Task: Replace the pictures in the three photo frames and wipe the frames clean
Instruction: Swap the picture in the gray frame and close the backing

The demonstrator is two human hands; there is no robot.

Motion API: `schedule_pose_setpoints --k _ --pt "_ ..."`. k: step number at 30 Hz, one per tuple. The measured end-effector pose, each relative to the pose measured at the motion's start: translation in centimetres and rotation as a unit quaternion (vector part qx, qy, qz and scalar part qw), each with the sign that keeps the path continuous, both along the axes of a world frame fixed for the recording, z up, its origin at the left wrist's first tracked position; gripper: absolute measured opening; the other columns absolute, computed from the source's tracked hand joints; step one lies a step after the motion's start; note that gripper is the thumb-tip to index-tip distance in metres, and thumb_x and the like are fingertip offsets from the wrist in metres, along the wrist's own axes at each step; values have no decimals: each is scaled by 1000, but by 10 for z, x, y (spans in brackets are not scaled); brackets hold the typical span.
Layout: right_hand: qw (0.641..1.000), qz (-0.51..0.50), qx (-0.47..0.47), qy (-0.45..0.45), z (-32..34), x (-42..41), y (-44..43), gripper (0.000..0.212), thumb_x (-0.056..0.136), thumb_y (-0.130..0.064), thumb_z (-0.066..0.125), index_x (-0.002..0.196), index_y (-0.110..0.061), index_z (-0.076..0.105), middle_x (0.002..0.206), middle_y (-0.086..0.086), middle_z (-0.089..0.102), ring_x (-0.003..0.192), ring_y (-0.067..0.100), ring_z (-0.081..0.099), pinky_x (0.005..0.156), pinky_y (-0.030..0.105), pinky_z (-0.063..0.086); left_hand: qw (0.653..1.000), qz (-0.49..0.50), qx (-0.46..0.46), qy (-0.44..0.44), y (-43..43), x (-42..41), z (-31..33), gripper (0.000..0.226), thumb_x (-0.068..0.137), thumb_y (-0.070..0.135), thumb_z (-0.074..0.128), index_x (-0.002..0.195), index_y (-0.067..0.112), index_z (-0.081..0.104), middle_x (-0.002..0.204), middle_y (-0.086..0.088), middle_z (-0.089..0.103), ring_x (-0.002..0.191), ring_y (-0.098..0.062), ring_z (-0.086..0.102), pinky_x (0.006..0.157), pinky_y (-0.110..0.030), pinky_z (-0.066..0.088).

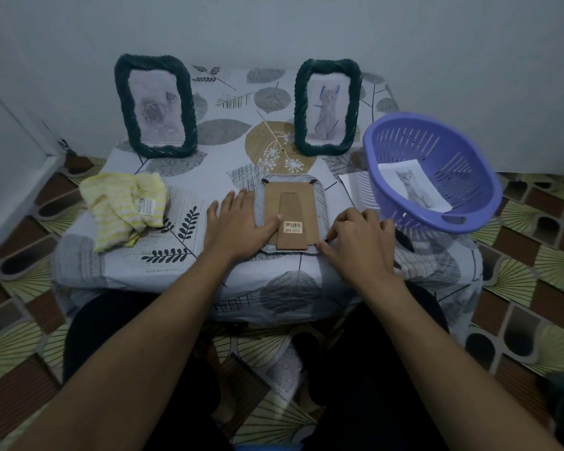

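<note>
Three frames on the table [183, 255], reading left to right.

Yellow striped cloth [124, 209] is crumpled near the left edge, label showing, nothing touching it.

Left frame [155, 105] stands upright at the far left corner. It has a dark twisted border and a pale, blurry picture I can't read.

My left hand [238, 222] lies flat with the fingers straight. The palm covers the left side of the flat frame [321, 203] and the thumb lies on its cardboard back [272, 203]. It presses down and grips nothing.

Flat frame is face down at the middle of the near edge. The stand flap [292, 206] is folded flat against the back, with a barcode sticker [293, 226] near its lower end. Two small black clips [266, 181] sit at the far corners of the back.

Right frame [328, 107] stands upright toward the far edge, right of centre, with the same dark border and a cat picture inside.

My right hand [355, 236] is at the near right corner of the flat frame, fingers curled. Thumb and forefinger tips close on a small black clip [327, 239] there. It looks like a pinch.

White sheet [355, 187] lies flat by the right edge, partly under the basket.

Purple slotted basket [433, 177] is at the right edge, tilted and overhanging the table. A loose cat print [414, 187] lies inside it.
</note>
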State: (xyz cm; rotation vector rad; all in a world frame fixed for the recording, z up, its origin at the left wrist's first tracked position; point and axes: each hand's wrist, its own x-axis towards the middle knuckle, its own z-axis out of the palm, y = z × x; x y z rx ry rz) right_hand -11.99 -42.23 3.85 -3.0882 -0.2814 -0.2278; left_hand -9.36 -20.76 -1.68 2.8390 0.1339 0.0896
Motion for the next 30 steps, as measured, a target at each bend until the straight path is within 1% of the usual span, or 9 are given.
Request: schedule_pose_setpoints --k 6,9,12,15,19,23,26,28,30 --pt "999 -6 33 28 0 3 2 27 90 -49 65 100 -26 76 124 -12 59 117 21 42 88 38 27 1000 0 -3 4 0 -1 1 92 89 78 25 157 17 21 165 -4 20 152 -23 14 122 -51 7" --pt "997 -22 54 53 -2 4 4 25 91 -47 65 102 -27 75 125 -12 58 119 22 41 92 40 29 1000 0 -2 4 -1 -1 1 92 89 79 24 157 17 22 165 -4 20 152 -23 14 122 -51 7" --pt "992 -33 96 71 -2 4 5 19 91 -41 66 102 -29 75 125 -12 58 120 20 41 97 40 28 1000 0 -2 3 -1 -1 1 91 90 78 25 157 16 21 165 -4 20 152 -23 14 122 -51 7" --pt "990 -29 122 71 -3 3 5 12 92 -37 66 98 -30 75 123 -15 58 119 19 41 97 39 28 1000 -1 -5 3 0 -1 1 90 90 77 27 157 17 21 165 -3 20 152 -23 14 122 -51 7" --pt "991 -12 116 69 -3 1 4 12 92 -35 65 98 -33 75 122 -18 57 119 17 39 95 38 29 1000 0 -8 4 0 0 1 89 91 77 28 157 17 21 165 -3 20 152 -23 13 122 -50 6" --pt "991 0 118 70 -2 6 1 10 90 -35 67 94 -34 77 122 -19 58 119 16 39 94 38 29 1000 -1 -8 -2 0 0 1 89 91 77 28 157 17 22 165 -3 20 152 -23 14 122 -51 7" --pt "993 17 94 68 0 8 1 11 89 -36 68 94 -36 77 121 -20 59 118 16 39 91 36 28 1000 1 -10 -2 0 0 0 89 91 77 29 157 17 22 165 -3 21 152 -22 14 122 -51 7" --pt "992 17 89 87 2 12 0 10 88 -38 69 94 -38 78 119 -21 62 119 17 42 93 37 29 1000 0 -10 -5 0 1 -1 89 91 77 29 156 18 23 165 -3 21 152 -23 14 122 -51 7" --pt "984 5 119 130 3 20 -4 9 85 -39 71 92 -38 78 114 -18 68 117 17 51 97 37 35 1000 -1 -14 -9 1 1 -1 89 90 77 29 156 18 23 165 -3 22 152 -23 15 122 -51 7"
